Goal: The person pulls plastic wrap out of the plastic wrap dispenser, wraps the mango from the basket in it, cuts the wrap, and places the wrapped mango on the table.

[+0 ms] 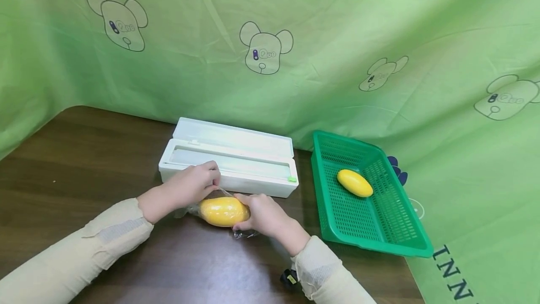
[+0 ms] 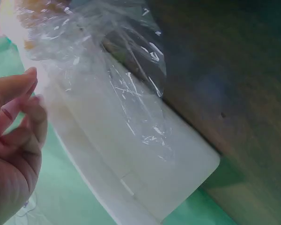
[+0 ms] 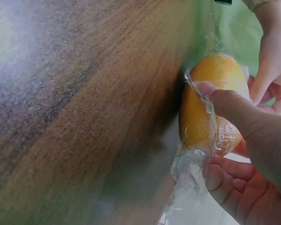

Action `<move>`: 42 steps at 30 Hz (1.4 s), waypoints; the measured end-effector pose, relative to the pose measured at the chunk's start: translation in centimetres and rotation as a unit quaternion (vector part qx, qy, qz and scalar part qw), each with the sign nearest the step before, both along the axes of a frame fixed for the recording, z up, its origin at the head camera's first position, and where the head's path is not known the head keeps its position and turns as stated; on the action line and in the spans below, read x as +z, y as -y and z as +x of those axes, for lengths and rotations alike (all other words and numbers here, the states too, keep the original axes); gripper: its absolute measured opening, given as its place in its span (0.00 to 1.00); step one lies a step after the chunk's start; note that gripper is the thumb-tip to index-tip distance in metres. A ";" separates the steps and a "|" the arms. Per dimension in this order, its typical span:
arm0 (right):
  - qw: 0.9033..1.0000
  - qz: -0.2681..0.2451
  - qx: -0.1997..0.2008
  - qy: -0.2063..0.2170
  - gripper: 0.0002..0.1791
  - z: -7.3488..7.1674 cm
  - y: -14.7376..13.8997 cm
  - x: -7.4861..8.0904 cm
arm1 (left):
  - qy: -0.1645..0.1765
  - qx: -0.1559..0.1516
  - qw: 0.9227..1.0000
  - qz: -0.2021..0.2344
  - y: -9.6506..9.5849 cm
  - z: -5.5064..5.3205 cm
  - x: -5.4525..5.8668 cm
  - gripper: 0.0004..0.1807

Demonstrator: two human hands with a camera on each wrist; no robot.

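Note:
A smooth yellow mango (image 1: 224,211), wrapped in clear plastic film, is in front of the white box. My right hand (image 1: 266,215) grips its right end, thumb on the near side; the right wrist view shows the thumb pressing a fold of film against the mango (image 3: 196,112). Beyond the mango, my left hand (image 1: 195,183) pinches an edge of the plastic film, which stretches toward the right fingers. In the left wrist view, loose crinkled plastic film (image 2: 131,93) trails off the mango's end, beside the left hand (image 2: 18,136). Film also bunches at the right end (image 3: 189,173).
Behind the hands sits a white cling film box (image 1: 261,184), its lid (image 1: 232,136) raised and a green slider (image 1: 292,179) at its right. A green basket (image 1: 322,201) to the right contains another yellow mango (image 1: 355,183). Green cloth (image 1: 190,60) hangs behind the brown table (image 1: 84,154).

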State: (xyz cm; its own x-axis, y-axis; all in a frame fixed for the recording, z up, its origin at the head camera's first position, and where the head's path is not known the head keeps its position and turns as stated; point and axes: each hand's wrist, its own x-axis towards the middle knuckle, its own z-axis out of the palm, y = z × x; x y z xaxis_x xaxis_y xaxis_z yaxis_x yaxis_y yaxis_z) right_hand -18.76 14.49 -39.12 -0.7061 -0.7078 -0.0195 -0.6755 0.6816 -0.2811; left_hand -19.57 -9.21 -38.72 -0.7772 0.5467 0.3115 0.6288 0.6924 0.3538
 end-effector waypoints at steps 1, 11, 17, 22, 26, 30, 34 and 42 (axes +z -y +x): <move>1.000 0.000 -0.001 0.000 0.38 0.0 0.0 0.0 | 0.002 -0.004 1.000 0.003 0.1 0.1 0.1 0.13; 0.999 0.018 -0.030 0.015 0.44 0.2 -0.1 -0.1 | -0.015 -0.035 0.999 0.039 2.3 0.2 -0.5 0.12; 0.999 0.028 -0.029 -0.001 0.43 0.3 -0.1 0.1 | 0.017 -0.042 0.998 0.034 2.4 0.2 -0.2 0.11; 0.999 0.021 -0.024 0.001 0.42 0.3 -0.1 0.0 | 0.018 -0.059 0.998 0.031 2.2 0.0 0.1 0.08; 1.000 0.020 -0.019 -0.006 0.41 0.3 0.0 -0.1 | -0.030 -0.068 0.997 0.022 2.6 -0.1 0.2 0.07; 1.000 0.021 -0.020 -0.001 0.39 0.5 0.2 0.0 | -0.026 -0.075 0.997 0.020 3.0 0.4 -0.1 0.07; 0.999 0.024 -0.028 0.001 0.39 0.6 0.3 0.2 | -0.005 -0.103 0.995 0.015 3.1 1.1 -0.4 0.07; 0.999 0.025 -0.030 -0.007 0.39 0.6 0.3 0.0 | 0.003 -0.114 0.993 0.035 2.9 1.5 -0.7 0.08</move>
